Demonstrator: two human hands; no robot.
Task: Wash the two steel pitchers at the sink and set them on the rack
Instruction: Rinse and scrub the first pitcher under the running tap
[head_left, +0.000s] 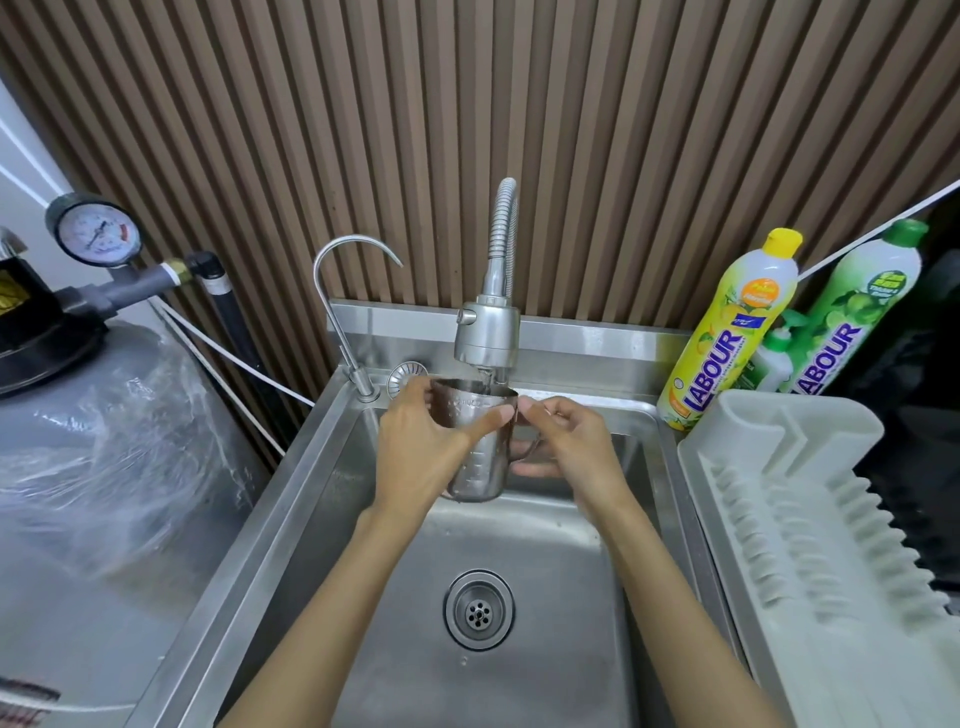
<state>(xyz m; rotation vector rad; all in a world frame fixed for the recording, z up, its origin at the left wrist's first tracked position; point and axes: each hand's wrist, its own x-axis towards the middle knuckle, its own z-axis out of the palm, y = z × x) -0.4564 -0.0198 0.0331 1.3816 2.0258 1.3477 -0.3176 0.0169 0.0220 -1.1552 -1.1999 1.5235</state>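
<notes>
Fingers of the left hand (415, 441) curled round the steel pitcher (480, 457) from its 9 o'clock side, with the thumb lying across the near wall. At 3 o'clock the right hand (566, 441) pinched the rim beside the handle, its fingers bent under the handle loop. The pitcher hung upright over the sink (545, 597), directly below the faucet head (488, 332). Its dull steel wall bore embossed measuring marks.

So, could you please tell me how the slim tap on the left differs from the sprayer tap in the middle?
The slim tap is a thin, smooth pipe bent into a hook; the sprayer tap has a ribbed hose and a thick head. The slim tap's spout ends clear of the steel pitcher; the sprayer tap hangs right over it, apparently running water into it. Both are silvery metal.
</notes>
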